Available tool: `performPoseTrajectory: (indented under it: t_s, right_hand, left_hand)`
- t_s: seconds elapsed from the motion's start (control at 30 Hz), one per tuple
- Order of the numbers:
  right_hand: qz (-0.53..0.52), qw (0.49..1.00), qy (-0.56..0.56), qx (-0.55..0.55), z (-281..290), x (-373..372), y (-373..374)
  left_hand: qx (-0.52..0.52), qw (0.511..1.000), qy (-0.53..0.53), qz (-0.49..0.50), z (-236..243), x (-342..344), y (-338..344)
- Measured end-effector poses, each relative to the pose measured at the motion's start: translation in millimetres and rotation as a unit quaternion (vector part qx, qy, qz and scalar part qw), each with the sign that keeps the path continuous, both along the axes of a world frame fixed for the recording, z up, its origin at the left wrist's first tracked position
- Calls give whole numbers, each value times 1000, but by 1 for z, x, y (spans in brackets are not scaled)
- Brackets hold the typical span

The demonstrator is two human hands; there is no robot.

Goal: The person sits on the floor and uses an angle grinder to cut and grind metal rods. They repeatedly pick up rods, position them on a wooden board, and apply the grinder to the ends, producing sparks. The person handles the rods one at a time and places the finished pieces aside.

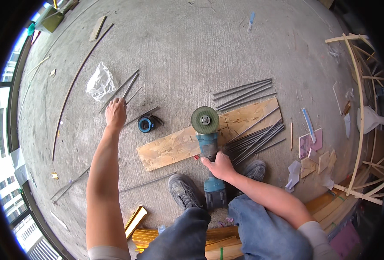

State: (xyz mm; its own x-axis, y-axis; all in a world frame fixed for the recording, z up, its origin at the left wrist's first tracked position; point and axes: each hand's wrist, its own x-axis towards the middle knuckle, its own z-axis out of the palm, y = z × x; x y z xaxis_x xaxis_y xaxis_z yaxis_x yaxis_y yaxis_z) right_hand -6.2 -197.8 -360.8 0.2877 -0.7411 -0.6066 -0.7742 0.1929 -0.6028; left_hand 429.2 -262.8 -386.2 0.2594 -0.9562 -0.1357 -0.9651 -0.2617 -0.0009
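Over the board point(168, 149), the grinder point(208, 142) is gripped midbody by the right hand point(220, 166); it is probably heavy, its disc point(199, 116) brittle, so best held well behind that. Thin, likely stiff rods point(131, 83) are touched by the left hand point(116, 113), whose closure cannot be told; access is crowded by a plastic bag point(101, 82) and tape measure point(145, 125).

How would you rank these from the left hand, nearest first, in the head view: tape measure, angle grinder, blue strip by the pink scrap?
1. Tape measure: just right of the left hand.
2. Angle grinder: farther right, held by the right hand.
3. Blue strip: farthest, well to the right.
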Motion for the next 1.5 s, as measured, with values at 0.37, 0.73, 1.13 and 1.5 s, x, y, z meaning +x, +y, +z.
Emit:
performPoseTrajectory:
  t_s: [0.37,0.73,1.13,1.5]
  right_hand:
    - [75,994,26,78,8,-16,14]
    - [64,996,-36,54,30,-35,20]
    - [-77,991,-107,-7,16,-111,26]
    - [-155,977,-142,39,8,-125,46]
  left_hand:
    - [72,989,59,116,12,21,-19]
    - [66,981,169,74,4,28,16]
    - [31,985,168,37,-30,4,44]
    - [79,994,72,20,-32,-29,57]
